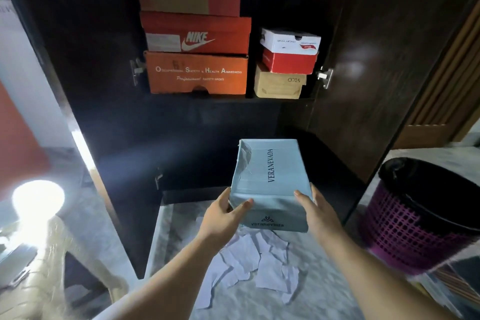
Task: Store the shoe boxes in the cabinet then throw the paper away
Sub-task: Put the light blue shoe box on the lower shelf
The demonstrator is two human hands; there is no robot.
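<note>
While paper lay on the floor, the left hand and right hand gripped the blue box, fingers wrapped around its near end, before the open cabinet.

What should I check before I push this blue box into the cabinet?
1. Both hands on the box: left hand and right hand hold the blue box at its near end. Ok.
2. Doors open: both cabinet doors stand wide. Ok.
3. Room on the lower shelf: too dark to see. Cannot tell.
4. Upper shelf: orange boxes and small boxes fill it. Not ok for this box.
5. Box shape: one top corner is dented. Not ok.
6. Paper on the floor, bin nearby: not thrown away yet. Not ok.
</note>
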